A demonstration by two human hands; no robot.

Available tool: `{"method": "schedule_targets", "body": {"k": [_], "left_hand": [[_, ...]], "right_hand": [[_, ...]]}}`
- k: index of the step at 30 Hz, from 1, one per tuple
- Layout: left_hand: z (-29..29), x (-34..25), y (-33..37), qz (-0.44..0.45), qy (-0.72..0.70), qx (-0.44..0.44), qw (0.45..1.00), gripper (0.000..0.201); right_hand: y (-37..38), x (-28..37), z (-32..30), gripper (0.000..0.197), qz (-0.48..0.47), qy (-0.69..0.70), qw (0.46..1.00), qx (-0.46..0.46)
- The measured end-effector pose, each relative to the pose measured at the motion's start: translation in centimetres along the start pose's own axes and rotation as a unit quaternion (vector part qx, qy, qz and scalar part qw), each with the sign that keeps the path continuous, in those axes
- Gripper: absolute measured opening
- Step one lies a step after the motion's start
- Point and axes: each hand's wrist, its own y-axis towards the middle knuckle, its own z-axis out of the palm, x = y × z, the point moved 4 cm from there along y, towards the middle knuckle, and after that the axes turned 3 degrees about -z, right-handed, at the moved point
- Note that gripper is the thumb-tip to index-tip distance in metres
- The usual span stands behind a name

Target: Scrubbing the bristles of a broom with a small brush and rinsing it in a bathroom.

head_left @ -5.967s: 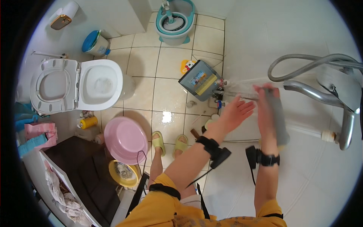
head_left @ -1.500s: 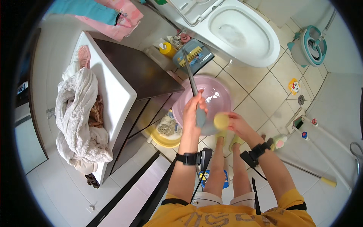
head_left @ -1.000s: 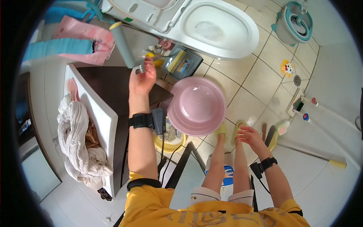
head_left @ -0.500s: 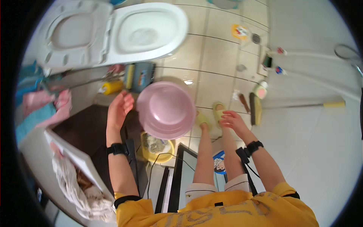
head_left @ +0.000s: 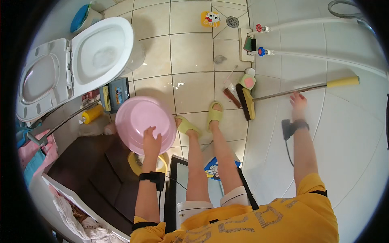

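Below my left hand [head_left: 151, 139] is a round pink basin [head_left: 131, 117] on the floor; the fingers are loosely spread and hold nothing. My right hand [head_left: 298, 100], a little blurred, is stretched out to the right. Its fingers are apart, with the fingertips at the metal handle of a broom [head_left: 279, 94]; whether they touch it I cannot tell. The broom leans against the white wall, its yellow grip up and its dark-bristled head on the floor. Both wrists wear black straps with small devices.
Left stands a toilet [head_left: 129, 44] with its lid up. Beside the basin are a dustpan [head_left: 119, 94], a yellow bottle [head_left: 92, 114], a yellow bowl [head_left: 163, 168] and a dark cabinet [head_left: 89, 170]. Near the broom head lie a brown brush [head_left: 231, 98] and a cup. Two valved pipes run along the wall.
The view has swung right. My right hand has gone from above my slippers out to the broom handle. My left hand has moved from left of the basin to over its near edge.
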Motion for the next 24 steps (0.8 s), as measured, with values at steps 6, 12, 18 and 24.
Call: {"method": "schedule_targets", "body": {"k": [6,12,18,24], "left_hand": [[6.2,-4.6,-5.0,-0.067,-0.05,0.095,0.992,0.037],[4.2,-10.8,-7.1,-0.038,-0.094,0.063,0.993,0.036],[-3.0,-18.5,-5.7,-0.056,-0.297,0.025,0.953,0.049],[-11.0,-24.3,-3.7,0.106,-0.494,-0.138,0.852,0.051]], "right_hand": [[-0.6,6.1,0.4,0.033,-0.02,0.059,0.993,0.096],[-9.7,13.4,3.3,0.033,-0.162,0.004,0.967,0.197],[-24.3,26.0,10.8,0.029,-0.386,-0.154,0.823,0.387],[-36.4,31.0,17.0,0.016,-0.574,-0.022,0.721,0.388]]}}
